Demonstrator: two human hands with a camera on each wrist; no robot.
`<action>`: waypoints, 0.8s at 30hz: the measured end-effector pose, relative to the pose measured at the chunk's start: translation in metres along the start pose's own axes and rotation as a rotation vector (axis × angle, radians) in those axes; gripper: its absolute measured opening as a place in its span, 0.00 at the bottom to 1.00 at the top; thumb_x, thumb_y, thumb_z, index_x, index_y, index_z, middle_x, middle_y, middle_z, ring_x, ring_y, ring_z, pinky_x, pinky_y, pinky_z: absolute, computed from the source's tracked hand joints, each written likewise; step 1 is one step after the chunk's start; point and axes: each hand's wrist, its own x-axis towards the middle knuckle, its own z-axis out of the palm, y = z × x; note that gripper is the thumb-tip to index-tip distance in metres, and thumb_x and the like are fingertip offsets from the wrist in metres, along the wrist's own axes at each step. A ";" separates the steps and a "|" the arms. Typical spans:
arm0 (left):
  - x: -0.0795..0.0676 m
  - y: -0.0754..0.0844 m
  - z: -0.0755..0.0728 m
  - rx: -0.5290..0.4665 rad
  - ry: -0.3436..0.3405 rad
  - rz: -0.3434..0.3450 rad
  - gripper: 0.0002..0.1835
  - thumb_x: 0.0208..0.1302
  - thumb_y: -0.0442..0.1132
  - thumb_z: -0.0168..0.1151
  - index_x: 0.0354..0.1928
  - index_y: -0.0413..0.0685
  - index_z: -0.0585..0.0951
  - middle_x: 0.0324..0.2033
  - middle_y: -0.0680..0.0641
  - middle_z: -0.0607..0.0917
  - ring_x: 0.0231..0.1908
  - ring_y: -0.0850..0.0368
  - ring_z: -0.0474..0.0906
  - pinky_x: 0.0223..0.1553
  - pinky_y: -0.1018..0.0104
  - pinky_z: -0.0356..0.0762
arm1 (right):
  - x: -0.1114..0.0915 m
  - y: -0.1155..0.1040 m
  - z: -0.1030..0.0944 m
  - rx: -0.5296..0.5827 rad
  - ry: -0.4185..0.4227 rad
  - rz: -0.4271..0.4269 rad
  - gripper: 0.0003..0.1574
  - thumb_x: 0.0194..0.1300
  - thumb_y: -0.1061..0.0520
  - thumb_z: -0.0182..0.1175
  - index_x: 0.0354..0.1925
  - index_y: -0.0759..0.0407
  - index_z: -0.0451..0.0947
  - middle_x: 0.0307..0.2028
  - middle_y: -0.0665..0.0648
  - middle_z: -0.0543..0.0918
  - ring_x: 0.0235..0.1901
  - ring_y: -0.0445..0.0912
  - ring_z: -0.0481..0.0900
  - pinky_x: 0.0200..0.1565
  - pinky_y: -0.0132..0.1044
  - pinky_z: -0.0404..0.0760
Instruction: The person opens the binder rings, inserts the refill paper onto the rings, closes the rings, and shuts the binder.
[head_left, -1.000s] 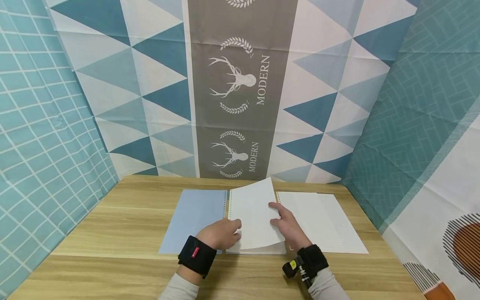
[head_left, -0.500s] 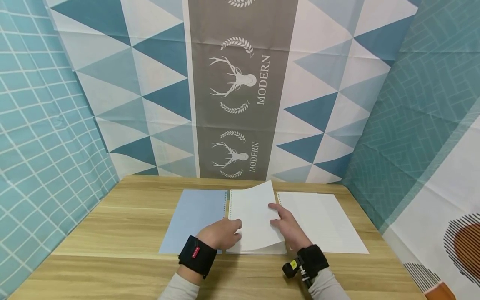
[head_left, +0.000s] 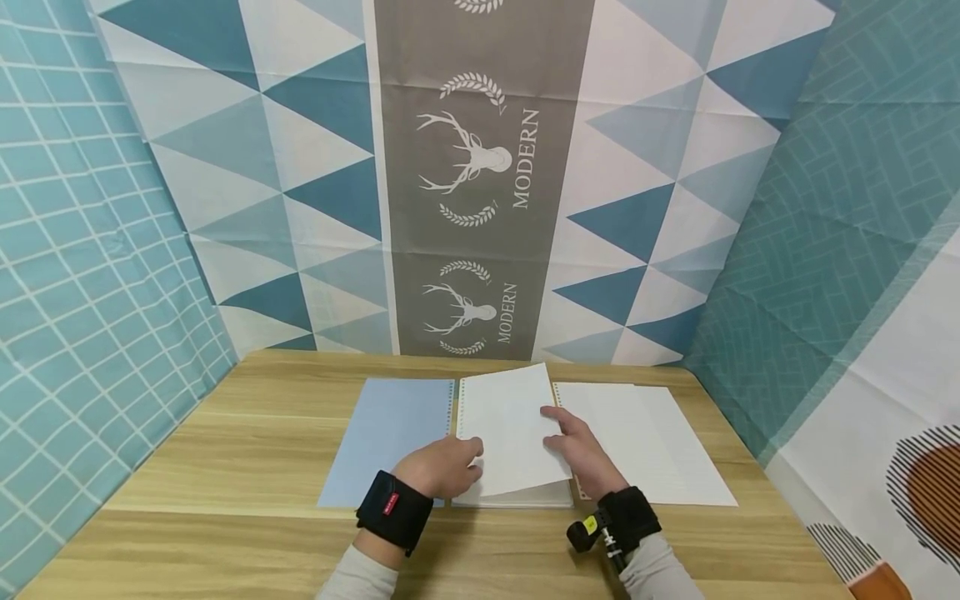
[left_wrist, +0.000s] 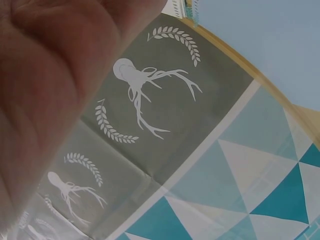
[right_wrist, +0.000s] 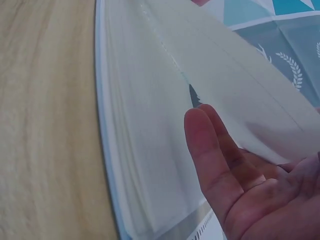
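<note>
My right hand (head_left: 588,454) pinches a raised page (head_left: 512,425); my left hand (head_left: 441,468) curls its fingers (head_left: 474,450) over it, grip unclear. Cloth (head_left: 480,242) reads "MODERN".

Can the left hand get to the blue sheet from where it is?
Probably yes. In the head view, the left hand partly covers the near right corner of the blue sheet, and nothing seems to lie on the rest.
</note>
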 end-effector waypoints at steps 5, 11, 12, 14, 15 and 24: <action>0.000 0.000 0.000 0.006 0.001 -0.001 0.15 0.74 0.39 0.56 0.57 0.42 0.79 0.22 0.51 0.74 0.20 0.59 0.68 0.25 0.66 0.66 | 0.000 -0.001 0.000 -0.016 -0.018 0.004 0.35 0.71 0.64 0.52 0.74 0.60 0.64 0.79 0.68 0.54 0.80 0.66 0.44 0.76 0.65 0.47; -0.001 0.000 0.000 0.003 0.004 0.001 0.15 0.74 0.39 0.56 0.57 0.42 0.80 0.21 0.51 0.74 0.20 0.60 0.67 0.24 0.66 0.65 | -0.001 0.002 -0.003 -0.021 -0.014 0.026 0.34 0.72 0.61 0.53 0.74 0.60 0.63 0.79 0.68 0.54 0.80 0.66 0.45 0.76 0.66 0.49; -0.001 0.000 0.000 0.000 0.004 0.000 0.14 0.74 0.39 0.56 0.56 0.42 0.80 0.21 0.52 0.73 0.19 0.60 0.67 0.24 0.66 0.65 | -0.001 0.003 -0.004 -0.017 -0.016 0.030 0.34 0.73 0.60 0.53 0.74 0.60 0.63 0.79 0.68 0.54 0.80 0.66 0.45 0.75 0.66 0.50; -0.001 0.000 0.000 -0.005 0.004 -0.001 0.14 0.74 0.39 0.56 0.56 0.42 0.79 0.20 0.52 0.73 0.19 0.60 0.67 0.23 0.66 0.65 | 0.000 0.004 -0.005 -0.009 -0.025 0.042 0.34 0.74 0.59 0.52 0.75 0.60 0.62 0.80 0.67 0.52 0.80 0.65 0.44 0.75 0.66 0.52; -0.001 0.000 0.000 -0.006 0.004 0.000 0.14 0.74 0.39 0.56 0.57 0.42 0.79 0.20 0.52 0.72 0.19 0.60 0.66 0.23 0.66 0.65 | 0.000 0.005 -0.006 -0.011 -0.028 0.047 0.34 0.74 0.57 0.52 0.75 0.61 0.62 0.80 0.67 0.52 0.80 0.65 0.44 0.75 0.66 0.53; 0.001 0.000 0.000 0.015 -0.002 -0.014 0.15 0.74 0.40 0.56 0.57 0.43 0.79 0.24 0.51 0.77 0.22 0.59 0.70 0.26 0.65 0.67 | 0.000 0.000 -0.016 -0.029 -0.016 0.083 0.37 0.77 0.49 0.54 0.76 0.60 0.59 0.77 0.69 0.60 0.73 0.68 0.62 0.63 0.64 0.73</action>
